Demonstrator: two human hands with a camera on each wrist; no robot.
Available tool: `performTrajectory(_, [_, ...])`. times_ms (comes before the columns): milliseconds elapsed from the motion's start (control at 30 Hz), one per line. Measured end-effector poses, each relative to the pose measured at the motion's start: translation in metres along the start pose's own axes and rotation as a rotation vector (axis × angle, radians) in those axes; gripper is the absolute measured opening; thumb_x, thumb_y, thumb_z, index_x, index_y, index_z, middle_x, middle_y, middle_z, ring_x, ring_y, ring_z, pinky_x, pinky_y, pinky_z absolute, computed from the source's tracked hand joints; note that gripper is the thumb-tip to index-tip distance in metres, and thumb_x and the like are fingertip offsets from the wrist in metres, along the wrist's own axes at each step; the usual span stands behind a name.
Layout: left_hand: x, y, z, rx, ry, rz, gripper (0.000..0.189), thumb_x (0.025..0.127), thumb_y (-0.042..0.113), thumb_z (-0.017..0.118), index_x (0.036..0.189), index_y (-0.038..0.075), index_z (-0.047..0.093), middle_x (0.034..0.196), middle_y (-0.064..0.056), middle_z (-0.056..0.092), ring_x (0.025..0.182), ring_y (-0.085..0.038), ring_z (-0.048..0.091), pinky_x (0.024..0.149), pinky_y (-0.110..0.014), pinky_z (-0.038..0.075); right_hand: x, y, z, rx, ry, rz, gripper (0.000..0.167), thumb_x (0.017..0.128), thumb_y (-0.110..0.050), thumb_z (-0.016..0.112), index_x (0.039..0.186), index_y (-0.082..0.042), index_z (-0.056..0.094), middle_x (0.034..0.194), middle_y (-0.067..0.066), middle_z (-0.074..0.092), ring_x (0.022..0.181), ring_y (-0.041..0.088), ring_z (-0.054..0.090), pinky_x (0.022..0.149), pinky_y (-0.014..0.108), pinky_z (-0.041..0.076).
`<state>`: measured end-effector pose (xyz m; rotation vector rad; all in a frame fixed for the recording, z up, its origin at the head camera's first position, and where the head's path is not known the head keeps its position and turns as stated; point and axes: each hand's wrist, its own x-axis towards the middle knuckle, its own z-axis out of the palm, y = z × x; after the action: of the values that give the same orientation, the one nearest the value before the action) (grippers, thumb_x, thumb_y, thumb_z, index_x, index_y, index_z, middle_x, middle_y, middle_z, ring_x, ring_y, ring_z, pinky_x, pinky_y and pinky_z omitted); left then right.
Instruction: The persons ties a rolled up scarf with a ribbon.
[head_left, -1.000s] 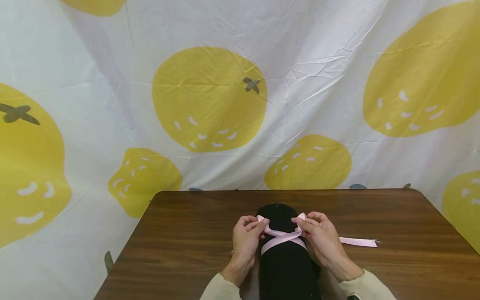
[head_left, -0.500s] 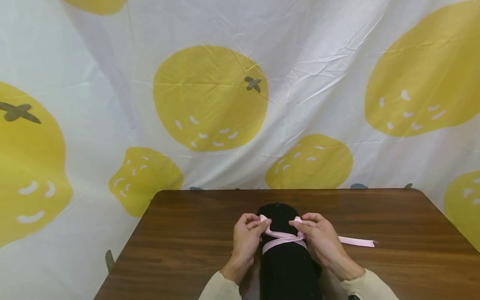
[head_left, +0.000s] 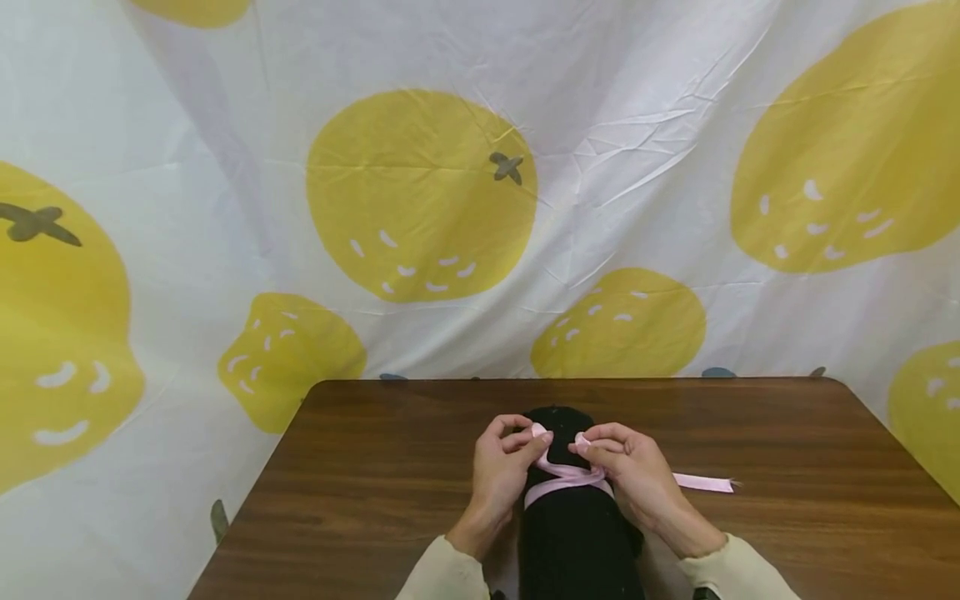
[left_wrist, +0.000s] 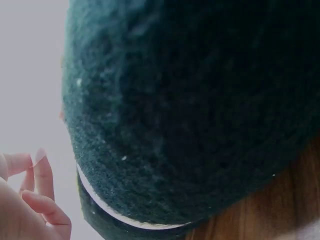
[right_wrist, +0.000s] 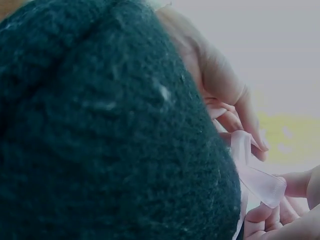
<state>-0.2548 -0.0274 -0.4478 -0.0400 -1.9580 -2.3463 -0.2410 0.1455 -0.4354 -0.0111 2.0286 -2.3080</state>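
A dark, fuzzy cloth bundle [head_left: 577, 542], rounded at its far end, lies lengthwise on the table. A pink ribbon [head_left: 564, 477] runs around it and crosses on top. My left hand [head_left: 497, 468] pinches one raised ribbon fold between thumb and fingers, over the bundle's left side. Opposite it, my right hand [head_left: 637, 475] pinches another fold at the right; the right wrist view shows that ribbon piece [right_wrist: 262, 187] at its fingertips. In the left wrist view the bundle [left_wrist: 175, 110] fills most of the picture, with a ribbon band [left_wrist: 125, 218] below.
The brown wooden table [head_left: 360, 500] extends to both sides, its back edge near a white curtain [head_left: 450, 342] printed with yellow fruit. A loose ribbon tail [head_left: 705, 482] with a frayed end lies right of my right hand.
Both hands have come closer together over the bundle, the left moving right and the right fingertips moving left. The ribbon crossing has narrowed, and the tail has slid slightly left.
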Motion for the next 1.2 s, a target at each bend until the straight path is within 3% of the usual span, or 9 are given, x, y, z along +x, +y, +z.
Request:
performTrajectory(200, [0.002, 0.001, 0.003, 0.016, -0.050, 0.037, 0.036, 0.084, 0.006, 0.077, 0.115, -0.004, 0.062, 0.092, -0.014, 0.075, 0.079, -0.011, 0.068, 0.067, -0.019, 0.053, -0.001, 0.000, 0.004, -0.023, 0.015, 0.001, 0.012, 0.085, -0.005, 0.075, 0.094, 0.002, 0.071, 0.083, -0.001, 0.072, 0.078, 0.012, 0.063, 0.064, 0.021, 0.049])
performTrajectory(367, [0.002, 0.002, 0.004, 0.035, -0.071, 0.069, 0.037, 0.084, 0.007, 0.078, 0.115, -0.005, 0.063, 0.092, -0.017, 0.075, 0.079, -0.010, 0.067, 0.066, -0.018, 0.052, -0.002, -0.003, 0.004, -0.029, -0.005, 0.009, 0.017, 0.085, -0.007, 0.075, 0.098, 0.005, 0.071, 0.084, 0.002, 0.072, 0.078, 0.014, 0.064, 0.065, 0.022, 0.051])
performTrajectory(700, [0.001, 0.003, 0.007, 0.091, -0.106, 0.109, 0.035, 0.083, 0.009, 0.080, 0.113, -0.003, 0.066, 0.092, -0.017, 0.075, 0.078, -0.010, 0.067, 0.066, -0.017, 0.052, -0.004, -0.006, 0.002, -0.001, -0.129, 0.013, 0.022, 0.091, -0.007, 0.069, 0.107, 0.009, 0.069, 0.098, 0.004, 0.073, 0.095, 0.018, 0.068, 0.078, 0.028, 0.056])
performTrajectory(1200, [0.002, 0.002, 0.005, 0.121, -0.165, 0.127, 0.033, 0.084, 0.010, 0.078, 0.112, -0.003, 0.066, 0.095, -0.016, 0.075, 0.076, -0.009, 0.063, 0.065, -0.017, 0.050, -0.002, -0.007, -0.008, 0.022, -0.317, 0.030, 0.018, 0.093, -0.007, 0.065, 0.109, 0.000, 0.070, 0.102, 0.000, 0.072, 0.091, 0.010, 0.067, 0.078, 0.024, 0.055])
